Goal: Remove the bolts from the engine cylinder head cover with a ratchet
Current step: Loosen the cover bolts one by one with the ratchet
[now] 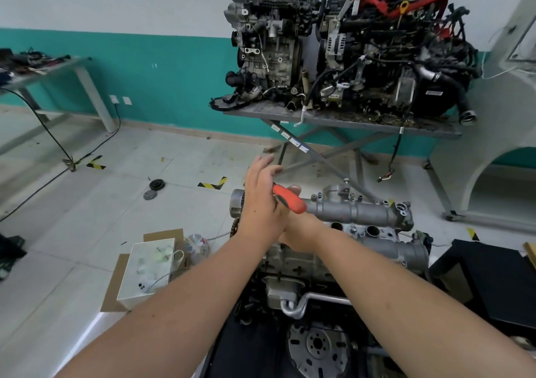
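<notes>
Both arms reach in from the bottom of the frame and meet just above the middle. The right hand [293, 229] is mostly hidden behind the left, but its fingers wrap the orange handle of the ratchet [290, 200], so it's gripping that. The left hand [259, 200] lies flat over the top, fingers straight and spread, palm pressing on the handle. The ratchet head is covered, so I can't see which bolt it's on. The cylinder head cover [353, 212] sits right of centre, silver, on top of the engine [293, 279]. In the upper right, two more engines [348, 46] sit on a grey stand [333, 122]. At lower left there's a white box [148, 270] on cardboard.
</notes>
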Demonstrator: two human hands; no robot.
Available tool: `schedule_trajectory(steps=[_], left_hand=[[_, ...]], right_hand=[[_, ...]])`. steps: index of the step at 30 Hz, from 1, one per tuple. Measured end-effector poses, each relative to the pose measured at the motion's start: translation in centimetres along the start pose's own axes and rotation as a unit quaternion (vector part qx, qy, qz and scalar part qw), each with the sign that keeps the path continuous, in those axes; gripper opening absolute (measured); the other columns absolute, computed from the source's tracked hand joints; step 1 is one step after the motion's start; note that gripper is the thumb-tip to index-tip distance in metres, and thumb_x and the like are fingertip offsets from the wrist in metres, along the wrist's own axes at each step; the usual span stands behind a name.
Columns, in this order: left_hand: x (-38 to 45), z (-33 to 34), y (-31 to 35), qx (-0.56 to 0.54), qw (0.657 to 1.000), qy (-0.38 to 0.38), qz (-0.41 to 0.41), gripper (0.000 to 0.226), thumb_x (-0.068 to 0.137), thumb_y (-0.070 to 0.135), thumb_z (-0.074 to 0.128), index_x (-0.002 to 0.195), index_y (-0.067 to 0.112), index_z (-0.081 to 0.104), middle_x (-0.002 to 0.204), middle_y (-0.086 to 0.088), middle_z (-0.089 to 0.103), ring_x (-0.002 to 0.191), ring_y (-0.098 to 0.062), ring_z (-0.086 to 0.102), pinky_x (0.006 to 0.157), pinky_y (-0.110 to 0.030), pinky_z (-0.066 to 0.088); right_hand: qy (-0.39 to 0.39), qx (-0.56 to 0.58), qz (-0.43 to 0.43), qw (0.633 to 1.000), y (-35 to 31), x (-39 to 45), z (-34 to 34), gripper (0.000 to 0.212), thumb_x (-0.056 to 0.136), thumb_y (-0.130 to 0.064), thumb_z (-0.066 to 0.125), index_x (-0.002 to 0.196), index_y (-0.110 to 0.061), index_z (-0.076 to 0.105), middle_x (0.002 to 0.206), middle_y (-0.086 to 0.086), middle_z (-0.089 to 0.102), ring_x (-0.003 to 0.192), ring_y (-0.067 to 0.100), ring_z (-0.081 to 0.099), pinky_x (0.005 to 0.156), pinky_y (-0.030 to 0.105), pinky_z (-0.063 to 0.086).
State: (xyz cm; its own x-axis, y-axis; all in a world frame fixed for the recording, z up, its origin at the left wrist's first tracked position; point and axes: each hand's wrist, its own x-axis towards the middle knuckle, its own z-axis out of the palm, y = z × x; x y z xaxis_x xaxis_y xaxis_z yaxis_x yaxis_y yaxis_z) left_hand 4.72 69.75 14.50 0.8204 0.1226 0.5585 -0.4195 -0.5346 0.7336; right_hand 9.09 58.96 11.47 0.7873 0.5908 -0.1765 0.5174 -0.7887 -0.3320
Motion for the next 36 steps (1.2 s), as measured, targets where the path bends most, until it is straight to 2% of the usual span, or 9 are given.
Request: schedule_trajectory(steps=[5,9,14,18,22,26,29,31,36], left_hand=[[-0.2,-0.3,0.2,-0.174,0.974,0.023,-0.145,0.035,0.095,0.062,0.035,0.121,0.043,0.049,0.14,0.032,0.043,0.136,-0.004,0.045,0.111,-0.032,0.04],[0.6,-0.4,0.1,-0.29,0.921,0.068,-0.253,0.034,0.096,0.058,0.037,0.109,0.043,0.064,0.114,0.014,0.07,0.115,-0.006,0.063,0.104,-0.037,0.046],[1.6,-1.0,0.2,-0.357,0.871,0.086,-0.326,0.029,0.102,0.044,0.044,0.097,0.033,0.07,0.095,0.013,0.075,0.109,-0.016,0.067,0.089,-0.037,0.049],[1.4,-0.5,0.9,-0.475,0.796,0.034,-0.372,0.047,0.104,0.052,0.036,0.095,0.02,0.069,0.086,-0.005,0.074,0.067,-0.017,0.067,0.06,-0.028,0.052],[2.7,-0.5,1.6,-0.371,0.828,-0.092,-0.41,0.034,0.102,0.043,0.048,0.111,0.011,0.058,0.07,-0.009,0.07,0.054,-0.021,0.061,0.064,-0.034,0.051],[5.8,-2.6,2.5,-0.162,0.861,-0.249,-0.412,0.023,0.099,0.023,0.049,0.099,0.003,0.06,0.067,-0.008,0.07,0.065,-0.026,0.071,0.08,-0.042,0.061],[7.9,-3.5,3.5,0.134,0.877,-0.344,-0.308,0.025,0.097,0.019,0.049,0.082,0.006,0.064,0.058,0.001,0.07,0.057,-0.011,0.065,0.056,-0.024,0.049],[8.6,-3.6,4.1,0.292,0.863,-0.365,-0.193,0.025,0.098,0.021,0.049,0.079,0.012,0.061,0.048,0.008,0.062,0.047,-0.007,0.054,0.047,-0.024,0.037],[7.5,-3.1,3.9,0.484,0.777,-0.357,0.185,0.025,0.104,0.042,0.042,0.104,0.025,0.06,0.083,0.006,0.058,0.071,-0.016,0.056,0.06,-0.027,0.037]], right_hand=[[-0.034,0.025,0.065,0.997,0.4,0.1,0.0,0.032,0.095,-0.045,0.057,0.086,-0.016,0.068,0.084,0.003,0.066,0.081,0.024,0.062,0.077,0.036,0.051],[-0.037,0.004,0.068,0.997,0.2,0.2,-0.2,0.038,0.096,-0.046,0.057,0.069,-0.02,0.052,0.07,-0.002,0.056,0.073,0.022,0.054,0.066,0.033,0.039],[-0.037,0.015,0.074,0.996,0.2,0.2,-0.4,0.04,0.095,-0.047,0.059,0.066,-0.021,0.049,0.067,-0.004,0.052,0.062,0.014,0.047,0.053,0.028,0.031],[-0.029,0.023,0.049,0.998,0.2,-0.3,-0.1,0.038,0.093,-0.04,0.063,0.062,-0.023,0.047,0.063,-0.005,0.049,0.057,0.012,0.046,0.053,0.028,0.034],[-0.013,0.052,0.033,0.998,0.5,-0.8,0.6,0.026,0.09,-0.037,0.066,0.068,-0.025,0.058,0.074,-0.006,0.059,0.073,0.017,0.059,0.066,0.033,0.046],[-0.027,0.031,0.033,0.999,0.9,-0.9,0.6,0.039,0.091,-0.048,0.062,0.057,-0.031,0.051,0.06,-0.012,0.05,0.057,0.003,0.047,0.051,0.024,0.03],[-0.051,-0.002,0.038,0.998,0.8,-0.8,0.5,0.037,0.092,-0.052,0.054,0.063,-0.03,0.055,0.066,-0.01,0.055,0.061,0.006,0.05,0.051,0.026,0.029],[-0.059,-0.019,0.037,0.997,0.6,-0.8,0.3,0.037,0.094,-0.051,0.051,0.063,-0.03,0.052,0.066,-0.009,0.054,0.062,0.007,0.05,0.051,0.027,0.029],[-0.055,-0.034,0.033,0.997,0.4,-0.8,-0.1,0.041,0.096,-0.045,0.052,0.062,-0.025,0.044,0.064,-0.006,0.047,0.059,0.011,0.044,0.051,0.029,0.026]])
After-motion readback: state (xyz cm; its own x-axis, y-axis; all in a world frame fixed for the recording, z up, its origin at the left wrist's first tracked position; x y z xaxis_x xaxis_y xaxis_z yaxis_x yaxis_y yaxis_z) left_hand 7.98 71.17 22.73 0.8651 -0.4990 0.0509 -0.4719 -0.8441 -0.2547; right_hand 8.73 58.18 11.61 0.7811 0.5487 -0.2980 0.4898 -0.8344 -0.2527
